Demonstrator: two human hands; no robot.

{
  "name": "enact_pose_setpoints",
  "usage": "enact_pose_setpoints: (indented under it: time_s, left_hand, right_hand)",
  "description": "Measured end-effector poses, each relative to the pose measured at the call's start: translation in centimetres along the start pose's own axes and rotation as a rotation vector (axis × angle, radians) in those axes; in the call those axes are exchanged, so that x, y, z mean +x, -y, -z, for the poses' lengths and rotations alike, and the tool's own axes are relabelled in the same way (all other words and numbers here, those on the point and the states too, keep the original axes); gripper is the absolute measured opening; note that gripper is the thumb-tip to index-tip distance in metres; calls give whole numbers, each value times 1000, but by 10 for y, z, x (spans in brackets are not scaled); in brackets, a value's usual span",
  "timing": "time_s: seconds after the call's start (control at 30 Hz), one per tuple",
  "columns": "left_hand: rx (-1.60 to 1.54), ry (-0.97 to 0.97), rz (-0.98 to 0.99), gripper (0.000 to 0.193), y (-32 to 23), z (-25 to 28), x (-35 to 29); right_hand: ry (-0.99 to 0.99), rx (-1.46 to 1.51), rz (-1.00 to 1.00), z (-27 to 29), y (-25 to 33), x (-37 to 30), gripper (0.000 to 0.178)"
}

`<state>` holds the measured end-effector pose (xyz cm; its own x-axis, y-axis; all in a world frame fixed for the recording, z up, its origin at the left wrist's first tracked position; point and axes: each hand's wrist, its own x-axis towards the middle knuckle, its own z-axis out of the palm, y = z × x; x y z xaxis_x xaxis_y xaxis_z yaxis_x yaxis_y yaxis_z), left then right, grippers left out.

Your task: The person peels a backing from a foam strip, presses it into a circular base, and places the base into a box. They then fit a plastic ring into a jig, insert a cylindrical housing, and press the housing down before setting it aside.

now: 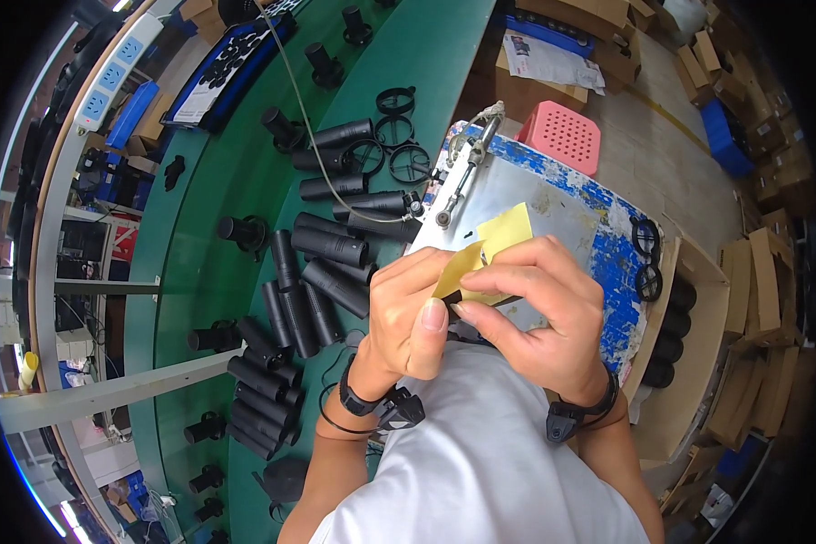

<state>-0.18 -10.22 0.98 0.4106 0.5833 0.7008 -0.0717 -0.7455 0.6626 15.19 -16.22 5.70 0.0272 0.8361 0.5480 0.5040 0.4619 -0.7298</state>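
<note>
Both hands meet over my lap, in front of the metal-topped bench. Between my left hand's thumb and fingers is a folded yellow paper sheet, its upper corner standing up. My right hand is closed beside it, thumb and index finger pinching at a small black piece along the paper's lower edge. The fingers hide most of that piece, so its shape cannot be made out. Each wrist wears a black strap with a small device.
On the green bench at left lie several black tubes and black rings. A metal clamp sits on the worn blue-and-white bench. A pink stool stands beyond; a carton with black cylinders is at right.
</note>
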Motion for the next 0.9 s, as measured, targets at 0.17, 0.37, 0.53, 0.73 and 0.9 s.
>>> enact_pose_setpoints:
  time_s: [0.17, 0.37, 0.53, 0.73, 0.9]
  left_hand:
    - [36, 9, -10, 35, 4, 0, -5]
    - [17, 5, -4, 34, 2, -1, -3]
    - [6, -10, 58, 33, -5, 5, -4]
    - [-246, 1, 519, 27, -12, 14, 6]
    - [-385, -189, 675, 37, -13, 11, 7]
  right_hand:
    - [7, 0, 14, -2, -1, -2, 24]
    - [9, 89, -56, -5, -1, -7, 20]
    - [28, 63, -32, -7, -5, -7, 20]
    - [64, 32, 16, -7, -12, -8, 21]
    - [80, 70, 25, -5, -13, -11, 21]
